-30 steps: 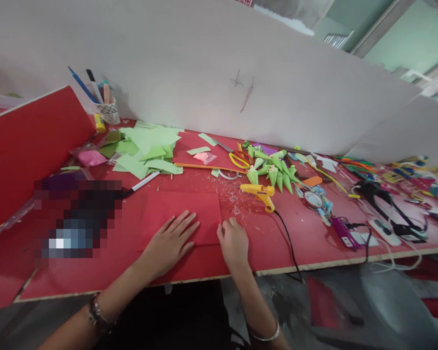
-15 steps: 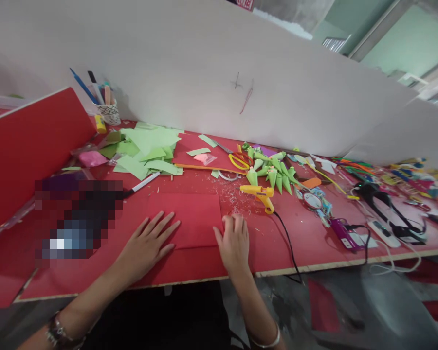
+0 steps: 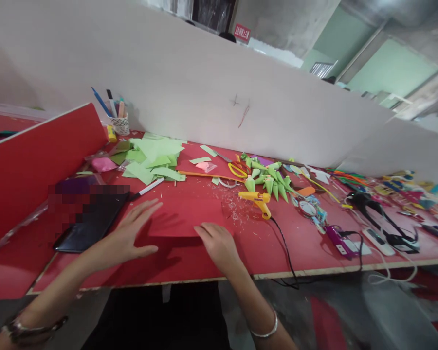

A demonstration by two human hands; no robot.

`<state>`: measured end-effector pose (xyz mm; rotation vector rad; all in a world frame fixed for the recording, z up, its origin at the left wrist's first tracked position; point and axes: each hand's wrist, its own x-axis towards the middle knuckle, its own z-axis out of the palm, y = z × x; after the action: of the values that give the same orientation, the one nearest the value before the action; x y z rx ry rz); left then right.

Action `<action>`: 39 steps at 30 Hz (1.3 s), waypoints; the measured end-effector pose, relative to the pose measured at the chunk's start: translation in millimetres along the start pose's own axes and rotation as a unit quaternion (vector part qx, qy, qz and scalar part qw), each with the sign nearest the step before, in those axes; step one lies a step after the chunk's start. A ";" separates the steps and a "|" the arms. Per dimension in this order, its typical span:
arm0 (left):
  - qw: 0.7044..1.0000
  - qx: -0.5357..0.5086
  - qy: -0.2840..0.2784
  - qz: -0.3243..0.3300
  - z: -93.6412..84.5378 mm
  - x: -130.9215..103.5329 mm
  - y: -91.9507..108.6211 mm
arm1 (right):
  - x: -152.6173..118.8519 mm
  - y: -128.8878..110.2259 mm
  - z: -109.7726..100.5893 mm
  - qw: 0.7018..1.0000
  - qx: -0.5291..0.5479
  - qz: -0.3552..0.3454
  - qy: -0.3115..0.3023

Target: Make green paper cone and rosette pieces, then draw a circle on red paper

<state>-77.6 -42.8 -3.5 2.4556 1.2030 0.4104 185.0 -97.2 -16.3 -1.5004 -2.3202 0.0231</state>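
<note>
A folded sheet of red paper (image 3: 184, 218) lies on the red tabletop in front of me, its near edge raised a little with a shadow below. My right hand (image 3: 217, 247) is at the paper's near right edge, fingers together and closed on it; the thumb is hidden. Over the paper's left side my left hand (image 3: 126, 240) is lifted, fingers stretched and thumb apart, holding nothing. Right of the paper lies a yellow hot glue gun (image 3: 257, 201), its black cord running off the front edge. Thin paper shreds are scattered between them.
Light green paper pieces (image 3: 155, 155), yellow-handled scissors (image 3: 237, 169) and green paper cones (image 3: 272, 180) lie behind. A dark tablet (image 3: 95, 226) and a standing red board (image 3: 44, 170) are on the left. A purple box (image 3: 341, 241) and black straps (image 3: 383, 218) lie right. A white partition (image 3: 186, 82) rises behind.
My left hand has lifted off the paper and moved left. My right hand has shifted left along the near edge, which is now raised. The camera view has tilted up slightly.
</note>
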 end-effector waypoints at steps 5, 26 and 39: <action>0.983 -0.104 0.141 -0.056 -18.8 6.3 6.0 | 5.2 7.6 -39.6 0.917 0.296 0.172 0.205; 0.941 -0.302 -0.057 -0.143 -16.6 28.6 67.2 | 28.1 8.7 -26.2 0.724 0.586 0.318 0.180; 0.919 -0.236 0.012 -0.317 -13.2 31.9 79.6 | 24.1 4.0 -23.2 0.737 0.542 0.337 0.223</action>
<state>-9.1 -59.6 47.1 1.5553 1.5974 0.4672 187.2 -78.6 11.7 -1.3190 -0.8817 0.9170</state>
